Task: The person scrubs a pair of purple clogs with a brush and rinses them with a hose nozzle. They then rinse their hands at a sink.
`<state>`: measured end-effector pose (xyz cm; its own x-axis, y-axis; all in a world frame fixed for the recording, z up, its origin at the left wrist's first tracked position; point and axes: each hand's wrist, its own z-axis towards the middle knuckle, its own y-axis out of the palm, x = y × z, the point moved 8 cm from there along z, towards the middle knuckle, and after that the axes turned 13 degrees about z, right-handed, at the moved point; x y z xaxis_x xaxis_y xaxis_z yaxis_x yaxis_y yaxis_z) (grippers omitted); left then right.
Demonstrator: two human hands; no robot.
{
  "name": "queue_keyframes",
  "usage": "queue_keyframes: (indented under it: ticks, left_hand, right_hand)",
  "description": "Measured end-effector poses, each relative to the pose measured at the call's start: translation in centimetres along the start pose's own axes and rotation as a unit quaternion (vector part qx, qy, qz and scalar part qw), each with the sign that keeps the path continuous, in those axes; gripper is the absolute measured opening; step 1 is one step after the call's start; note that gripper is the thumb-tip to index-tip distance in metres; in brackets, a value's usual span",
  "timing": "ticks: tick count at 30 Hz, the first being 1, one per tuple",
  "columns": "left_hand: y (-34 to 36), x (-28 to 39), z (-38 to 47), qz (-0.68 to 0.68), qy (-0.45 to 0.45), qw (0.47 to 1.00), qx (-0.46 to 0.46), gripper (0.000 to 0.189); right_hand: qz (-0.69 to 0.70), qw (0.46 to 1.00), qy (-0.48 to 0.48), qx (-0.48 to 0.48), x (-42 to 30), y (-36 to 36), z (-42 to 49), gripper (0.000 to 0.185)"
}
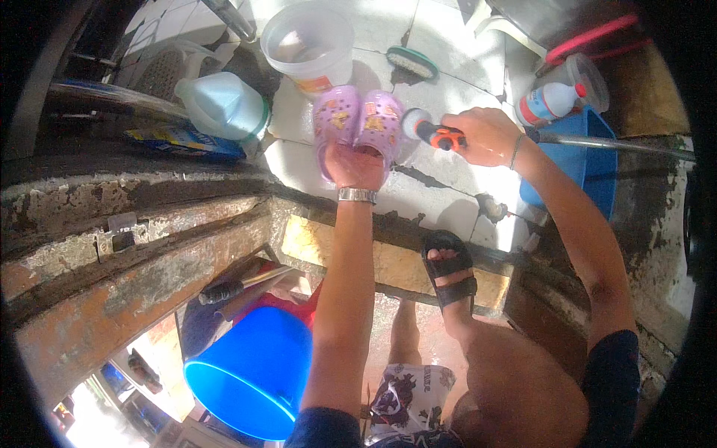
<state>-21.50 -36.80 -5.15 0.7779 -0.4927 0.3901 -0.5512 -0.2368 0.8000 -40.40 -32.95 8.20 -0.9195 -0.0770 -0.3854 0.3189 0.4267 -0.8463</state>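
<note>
A pair of purple clogs [358, 120] with colourful charms is held side by side, toes pointing away from me. My left hand [353, 165] grips them at the heel end, its fingers partly hidden inside the openings; a metal-banded watch is on that wrist. To their right, my right hand [487, 137] is closed around a black-and-orange handle with a round pale head, which looks like a hose spray nozzle [434, 133]. The nozzle head faces the clogs from a short distance. Under both hands lies a wet white tile floor [448, 173].
Beyond the clogs stand a translucent bucket [313, 78] and a green-backed scrub brush [413, 63]. A large jug [224, 106] is at left; a red-capped bottle [549, 102] and blue container [599, 162] are at right. A bright blue bucket [255, 372] sits below the step [313, 241].
</note>
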Motion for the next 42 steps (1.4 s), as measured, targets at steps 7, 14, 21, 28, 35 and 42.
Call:
queue_keyframes:
  ticks: [7, 14, 21, 28, 35, 42]
  left_hand:
    - [-2.6, 1.1, 0.3, -0.044, 0.101, 0.987, 0.121, 0.07]
    - [-8.4, -1.1, -1.9, 0.063, -0.041, 0.979, 0.19, 0.059]
    - [-14.0, 8.3, -10.2, 0.383, 0.132, 0.861, 0.307, 0.009]
    - [-7.5, 10.7, -12.9, 0.687, 0.087, 0.714, 0.1, 0.016]
    - [-8.8, 11.5, -14.4, 0.637, 0.107, 0.742, 0.179, 0.022]
    - [-6.6, 7.8, -14.5, 0.406, 0.182, 0.886, 0.132, 0.058]
  right_hand:
    - [-0.118, 0.979, 0.163, -0.018, 7.6, 4.4, -1.1, 0.025]
    - [0.63, 0.774, -0.028, 0.052, -4.1, 12.1, 4.8, 0.031]
    - [0.627, 0.74, 0.201, 0.141, -6.8, 20.1, 13.0, 0.031]
    - [0.441, 0.786, 0.34, 0.268, -6.3, 21.2, 17.5, 0.041]
    - [0.563, 0.751, 0.015, 0.345, -4.4, 18.0, 13.2, 0.03]
    - [0.684, 0.681, -0.242, 0.099, -10.7, 13.7, 15.6, 0.05]
